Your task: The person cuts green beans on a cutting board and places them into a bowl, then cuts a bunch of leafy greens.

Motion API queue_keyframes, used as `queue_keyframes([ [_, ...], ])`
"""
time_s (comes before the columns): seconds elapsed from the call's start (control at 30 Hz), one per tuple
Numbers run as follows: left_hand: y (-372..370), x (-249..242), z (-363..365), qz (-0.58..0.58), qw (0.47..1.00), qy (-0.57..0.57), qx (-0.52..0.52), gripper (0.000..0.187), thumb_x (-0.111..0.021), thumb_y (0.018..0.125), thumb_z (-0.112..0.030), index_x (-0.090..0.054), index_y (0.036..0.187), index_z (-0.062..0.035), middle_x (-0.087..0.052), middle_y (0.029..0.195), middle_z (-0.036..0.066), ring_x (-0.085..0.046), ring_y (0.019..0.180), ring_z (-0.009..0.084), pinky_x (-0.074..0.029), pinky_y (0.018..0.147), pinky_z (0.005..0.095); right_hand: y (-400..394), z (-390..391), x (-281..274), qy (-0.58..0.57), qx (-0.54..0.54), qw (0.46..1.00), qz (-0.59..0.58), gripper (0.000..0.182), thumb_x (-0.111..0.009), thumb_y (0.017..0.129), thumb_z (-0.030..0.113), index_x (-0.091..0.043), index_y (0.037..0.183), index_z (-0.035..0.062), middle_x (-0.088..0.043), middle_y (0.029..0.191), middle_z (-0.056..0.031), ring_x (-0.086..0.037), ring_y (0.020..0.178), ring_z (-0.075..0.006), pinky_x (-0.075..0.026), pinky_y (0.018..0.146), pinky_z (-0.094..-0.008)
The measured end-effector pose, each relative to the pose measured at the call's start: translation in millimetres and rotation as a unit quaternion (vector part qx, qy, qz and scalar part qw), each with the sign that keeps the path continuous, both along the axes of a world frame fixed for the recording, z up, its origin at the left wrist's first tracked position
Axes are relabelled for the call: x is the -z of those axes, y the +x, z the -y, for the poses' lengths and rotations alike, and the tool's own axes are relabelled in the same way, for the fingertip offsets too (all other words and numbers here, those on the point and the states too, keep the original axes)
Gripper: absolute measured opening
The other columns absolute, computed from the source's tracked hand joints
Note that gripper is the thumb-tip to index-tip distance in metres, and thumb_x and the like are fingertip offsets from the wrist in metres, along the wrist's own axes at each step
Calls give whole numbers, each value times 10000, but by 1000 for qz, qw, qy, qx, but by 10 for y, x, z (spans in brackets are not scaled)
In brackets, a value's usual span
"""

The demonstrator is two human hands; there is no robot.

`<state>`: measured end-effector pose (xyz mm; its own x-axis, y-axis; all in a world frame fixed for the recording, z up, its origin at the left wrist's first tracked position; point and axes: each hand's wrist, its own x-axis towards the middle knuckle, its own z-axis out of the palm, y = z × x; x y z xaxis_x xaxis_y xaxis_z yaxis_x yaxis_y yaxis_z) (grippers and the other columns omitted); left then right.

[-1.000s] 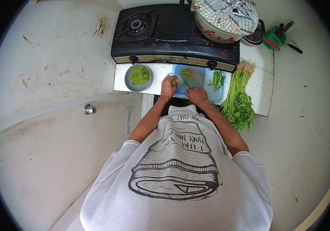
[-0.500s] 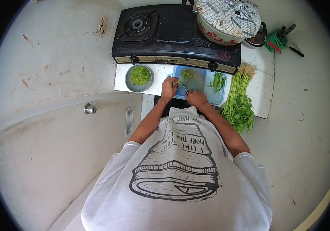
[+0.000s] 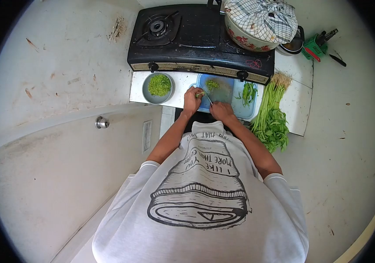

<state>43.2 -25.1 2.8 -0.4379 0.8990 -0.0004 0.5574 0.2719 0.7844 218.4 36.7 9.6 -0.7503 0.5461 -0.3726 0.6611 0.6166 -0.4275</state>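
Note:
My left hand [image 3: 191,100] is closed around green stems [image 3: 200,94] at the left side of a blue tray [image 3: 227,94]. My right hand [image 3: 222,111] grips a small knife [image 3: 207,97], its blade pointing up and left to the stems. Chopped green pieces [image 3: 212,84] lie on the tray just beyond the blade. Sliced green vegetables [image 3: 248,93] rest in the tray's right part. To the left, a grey bowl [image 3: 170,96] holds finely chopped greens [image 3: 159,85].
A black gas stove [image 3: 200,44] stands behind the tray, with a cloth-covered floral pot [image 3: 248,43] on its right. A long bunch of leafy greens [image 3: 273,109] lies right of the tray. A green basket [image 3: 313,47] with knives is at the far right.
My right hand and the knife have shifted slightly to the left and up, closer to my left hand. My left hand keeps its hold on the stems.

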Motion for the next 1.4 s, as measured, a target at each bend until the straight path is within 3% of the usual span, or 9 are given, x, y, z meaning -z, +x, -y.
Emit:
queue_keyframes([
  [0.2, 9, -1, -3, 15, 1000, -10, -9, 148, -764, 820, -10, -742, 966, -1, -685, 875, 142, -717, 818, 279, -546, 758, 369, -31, 0, 103, 8, 11, 1000, -5, 388, -495, 1001, 279, -765, 881, 28, -749, 943, -208, -747, 843, -374, -587, 752, -503],
  [0.3, 46, 29, -3, 30, 998, 43, -32, 101, -751, 812, -11, -714, 905, -14, -669, 844, 155, -674, 792, 333, -522, 745, 417, 24, 42, 140, 8, -10, 1000, 16, 385, -498, 1001, 282, -766, 885, 32, -750, 946, -205, -747, 850, -373, -589, 750, -506],
  [0.5, 49, 38, 20, 46, 998, 37, -31, 117, -755, 811, -23, -718, 921, -29, -642, 863, 157, -659, 812, 352, -516, 769, 436, -14, 17, 19, 2, 20, 1000, 7, 373, -506, 992, 280, -755, 895, 21, -751, 950, -206, -746, 866, -375, -587, 780, -497],
  [0.63, 56, -40, 21, -20, 1000, 5, -13, 112, -752, 806, -25, -716, 911, -29, -604, 859, 164, -623, 833, 358, -499, 791, 448, -37, -14, 36, 15, 15, 999, -25, 367, -498, 991, 271, -747, 914, 12, -750, 955, -213, -742, 870, -379, -580, 777, -501],
  [0.8, 81, 2, -20, 8, 1000, 4, -28, 100, -738, 800, -19, -708, 895, -21, -591, 851, 164, -607, 832, 355, -490, 790, 449, 48, -8, -25, 17, 24, 999, -28, 398, -485, 1008, 289, -726, 908, -12, -741, 915, -236, -741, 840, -383, -582, 767, -502],
  [0.9, 65, 41, -38, -39, 999, 13, -9, 117, -755, 813, -51, -730, 927, -43, -611, 847, 135, -636, 803, 298, -511, 745, 413, 55, 9, -11, 17, 28, 999, -38, 410, -487, 1010, 301, -708, 897, -25, -734, 867, -248, -738, 808, -394, -584, 755, -508],
  [1.13, 60, 12, -30, -42, 999, 19, 8, 100, -727, 797, -18, -706, 893, -35, -614, 844, 140, -614, 832, 339, -493, 799, 438, 84, 43, -43, 29, 28, 998, -42, 421, -475, 1021, 311, -685, 875, -25, -722, 796, -249, -731, 764, -407, -583, 735, -516],
  [1.4, 32, 53, -28, -48, 999, 17, 6, 144, -766, 800, -54, -717, 935, -41, -635, 869, 140, -641, 821, 327, -516, 762, 425, -43, -3, -54, 12, 19, 999, -28, 382, -498, 1016, 289, -720, 908, -1, -739, 903, -233, -738, 816, -400, -582, 761, -513],
])
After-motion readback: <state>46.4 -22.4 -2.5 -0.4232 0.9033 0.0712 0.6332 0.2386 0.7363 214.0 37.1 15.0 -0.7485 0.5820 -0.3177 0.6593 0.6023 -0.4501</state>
